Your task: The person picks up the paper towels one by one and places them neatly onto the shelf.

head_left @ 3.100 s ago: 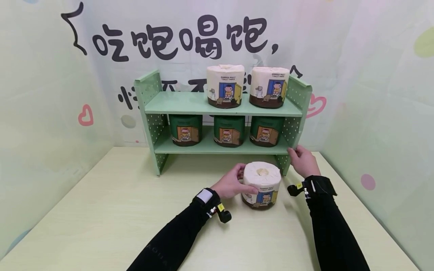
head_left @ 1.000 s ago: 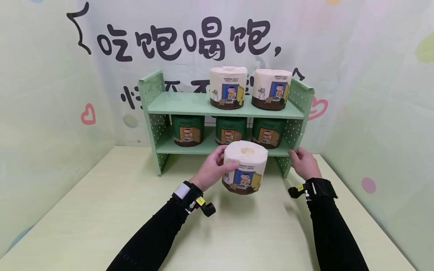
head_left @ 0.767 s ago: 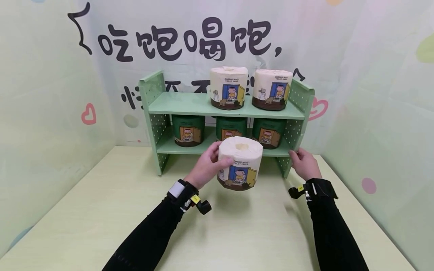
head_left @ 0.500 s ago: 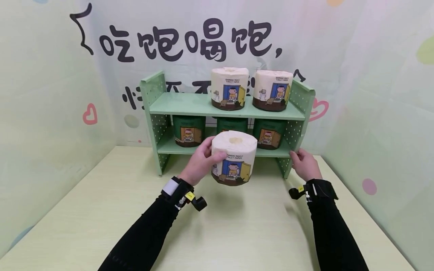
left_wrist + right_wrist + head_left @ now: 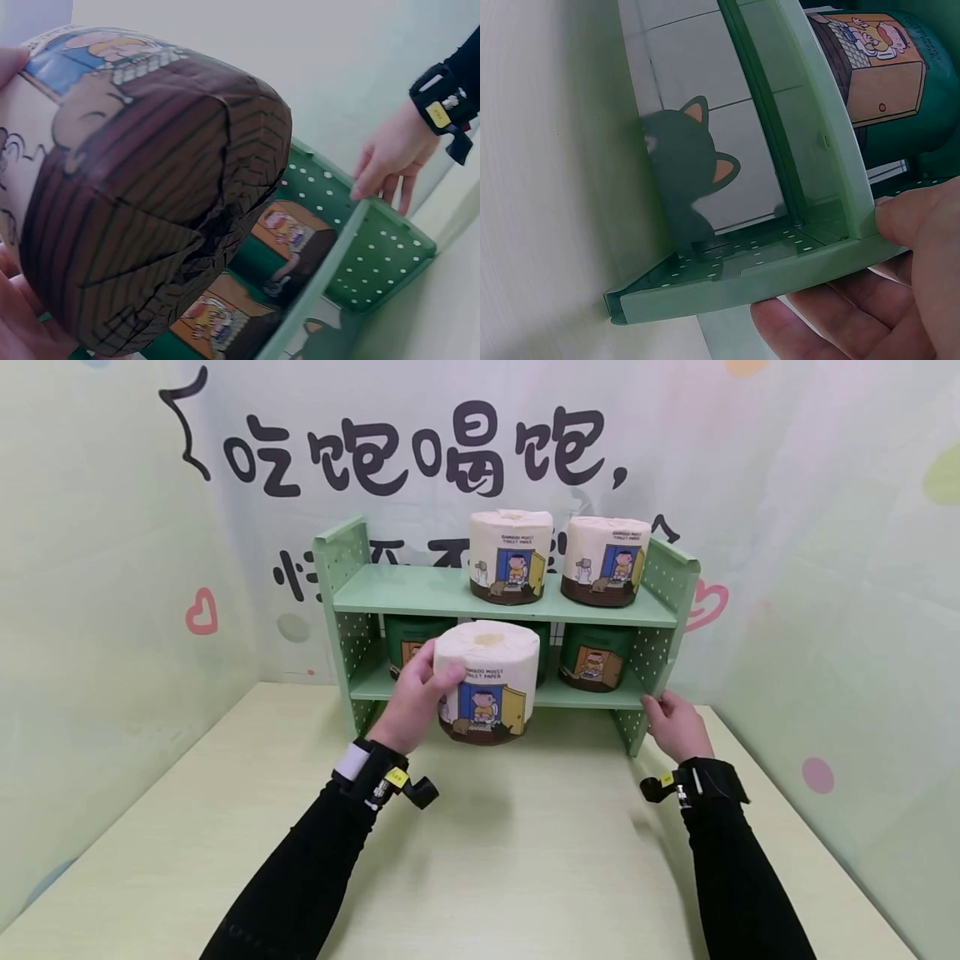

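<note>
My left hand (image 5: 411, 706) grips a white-wrapped toilet paper roll (image 5: 486, 697) by its left side, thumb across the front, and holds it in the air before the shelf. Its brown base (image 5: 165, 202) fills much of the left wrist view. On the right, my right hand (image 5: 677, 727) pinches the front edge of the green two-tier shelf's (image 5: 420, 602) side panel; the right wrist view has the thumb (image 5: 907, 217) inside and the fingers outside. Two white rolls stand on the top tier, one mid-right (image 5: 510, 564), one far right (image 5: 604, 568).
On the lower tier sit green-wrapped rolls: one on the right (image 5: 596, 656), one on the left (image 5: 408, 639) partly covered, and a middle one mostly behind the held roll. The shelf stands on a pale table (image 5: 525, 860), with a printed backdrop (image 5: 420, 393) behind and along both sides.
From the table, my left hand has lifted the white toilet paper roll and carried it up and left, now before the lower tier. My right hand has stayed on the shelf's side.
</note>
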A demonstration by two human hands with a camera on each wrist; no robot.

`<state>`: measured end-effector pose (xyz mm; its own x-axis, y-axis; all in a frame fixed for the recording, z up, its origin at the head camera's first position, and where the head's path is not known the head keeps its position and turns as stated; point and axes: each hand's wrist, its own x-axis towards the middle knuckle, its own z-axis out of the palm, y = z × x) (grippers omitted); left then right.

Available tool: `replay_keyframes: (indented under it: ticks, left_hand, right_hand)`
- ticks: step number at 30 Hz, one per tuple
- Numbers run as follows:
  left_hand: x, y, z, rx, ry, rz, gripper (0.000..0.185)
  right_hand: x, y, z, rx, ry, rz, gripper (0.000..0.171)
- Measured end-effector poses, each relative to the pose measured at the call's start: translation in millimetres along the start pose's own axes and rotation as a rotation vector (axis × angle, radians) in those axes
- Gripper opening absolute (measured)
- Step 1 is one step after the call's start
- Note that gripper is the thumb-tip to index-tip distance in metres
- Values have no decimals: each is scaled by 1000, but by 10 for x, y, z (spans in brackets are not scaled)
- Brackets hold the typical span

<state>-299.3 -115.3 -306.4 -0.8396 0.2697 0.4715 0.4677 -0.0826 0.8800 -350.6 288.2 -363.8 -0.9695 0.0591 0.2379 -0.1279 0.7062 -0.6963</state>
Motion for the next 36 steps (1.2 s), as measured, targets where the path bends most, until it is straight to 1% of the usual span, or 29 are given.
replay_keyframes:
  ticks: [7,12,17,21,25,28,31,36]
  left_hand:
    - [43,172,-88,61,98,36,69]
    - [81,294,-150,48,151,62,67]
    - [134,410,-222,14,171,133,69]
    - [197,510,-289,-22,165,204,74]
    - [269,618,-358,-53,165,257,66]
    - [318,695,-413,-66,183,274,58]
    - [366,769,-471,-57,209,291,53]
    - [459,877,-557,-12,270,314,56]
  right_hand:
    - [13,21,13,7,-8,6,57]
    - [26,26,4,5,-5,1,58]
    - [24,16,5,4,0,0,58]
    - [6,-6,10,1,4,3,57]
    - [-5,-11,10,2,3,4,57]
    - [-6,-5,11,7,-3,4,58]
    - [-4,2,15,15,-9,8,58]
    - [-1,15,21,9,-5,11,56]
